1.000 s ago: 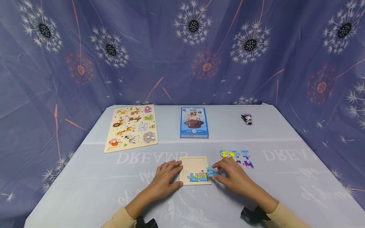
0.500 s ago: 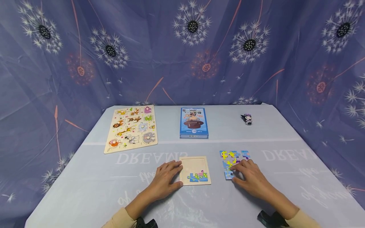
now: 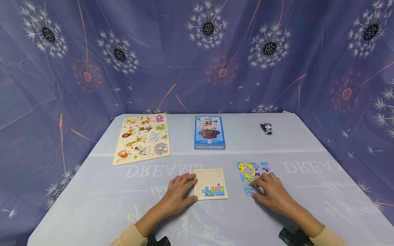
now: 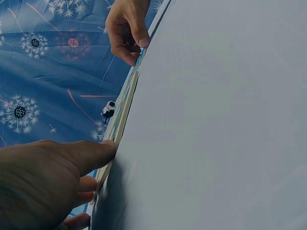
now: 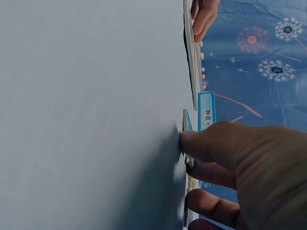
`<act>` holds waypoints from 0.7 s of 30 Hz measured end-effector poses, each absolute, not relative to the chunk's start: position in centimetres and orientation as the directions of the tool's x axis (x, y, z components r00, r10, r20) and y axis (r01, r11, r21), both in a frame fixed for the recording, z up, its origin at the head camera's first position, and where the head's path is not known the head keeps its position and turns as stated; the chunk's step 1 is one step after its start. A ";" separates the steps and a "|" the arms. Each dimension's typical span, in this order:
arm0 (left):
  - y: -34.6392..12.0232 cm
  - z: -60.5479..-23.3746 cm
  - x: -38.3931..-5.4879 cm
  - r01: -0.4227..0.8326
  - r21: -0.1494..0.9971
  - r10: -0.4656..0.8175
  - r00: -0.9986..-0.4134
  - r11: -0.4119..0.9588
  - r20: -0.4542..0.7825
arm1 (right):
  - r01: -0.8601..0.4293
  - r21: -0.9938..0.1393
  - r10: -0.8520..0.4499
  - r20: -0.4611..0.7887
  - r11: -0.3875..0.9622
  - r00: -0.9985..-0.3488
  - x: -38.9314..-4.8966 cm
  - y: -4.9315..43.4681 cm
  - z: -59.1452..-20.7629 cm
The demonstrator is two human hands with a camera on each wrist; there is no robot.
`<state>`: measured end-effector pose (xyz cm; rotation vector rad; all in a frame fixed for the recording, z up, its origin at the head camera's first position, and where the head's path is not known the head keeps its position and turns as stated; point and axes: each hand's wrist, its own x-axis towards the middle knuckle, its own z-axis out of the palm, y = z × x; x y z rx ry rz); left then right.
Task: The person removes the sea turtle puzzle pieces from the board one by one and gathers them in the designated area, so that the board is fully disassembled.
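Observation:
In the head view, a square wooden puzzle tray (image 3: 209, 176) holds a few joined blue, green and pink puzzle pieces (image 3: 214, 190) along its near side. My left hand (image 3: 178, 192) rests against the tray's left edge, thumb at the near corner and fingers extended farther up. To the right of the tray, my right hand (image 3: 272, 191) pinches a blue puzzle piece (image 3: 248, 190) between thumb and index finger, low over the table. Just beyond it lie several loose yellow, blue and purple puzzle pieces (image 3: 246, 167), some partly covered by that hand.
At the back left lies an animal peg puzzle board (image 3: 143, 140). A blue box (image 3: 209, 133) stands behind the tray, and a small black-and-white figurine (image 3: 267, 128) sits at the back right. A patterned blue cloth (image 3: 172, 61) hangs around the table (image 3: 123, 188).
My right hand has moved right with the blue piece, from the tray's right edge to beside the loose pieces, then shifted slightly. My left hand and the tray have stayed put.

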<state>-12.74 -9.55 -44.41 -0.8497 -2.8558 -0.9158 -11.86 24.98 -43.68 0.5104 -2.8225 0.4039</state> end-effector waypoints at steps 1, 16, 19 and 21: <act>-9.6 -44.4 -12.7 0.507 0.532 0.492 -0.851 0.679 0.183 | -0.372 -0.222 -0.305 0.286 0.901 -0.908 -11.9 25.0 -43.7; -9.5 -44.4 -12.6 0.508 0.540 0.495 -0.849 0.671 0.184 | -0.369 -0.223 -0.309 0.261 0.902 -0.914 -11.7 25.0 -43.7; -9.6 -44.4 -12.6 0.506 0.542 0.495 -0.850 0.671 0.181 | -0.373 -0.238 -0.311 0.262 0.897 -0.914 -11.8 24.7 -43.5; -9.6 -44.4 -12.7 0.505 0.543 0.494 -0.851 0.671 0.179 | -0.378 -0.257 -0.315 0.255 0.889 -0.914 -11.9 24.3 -43.4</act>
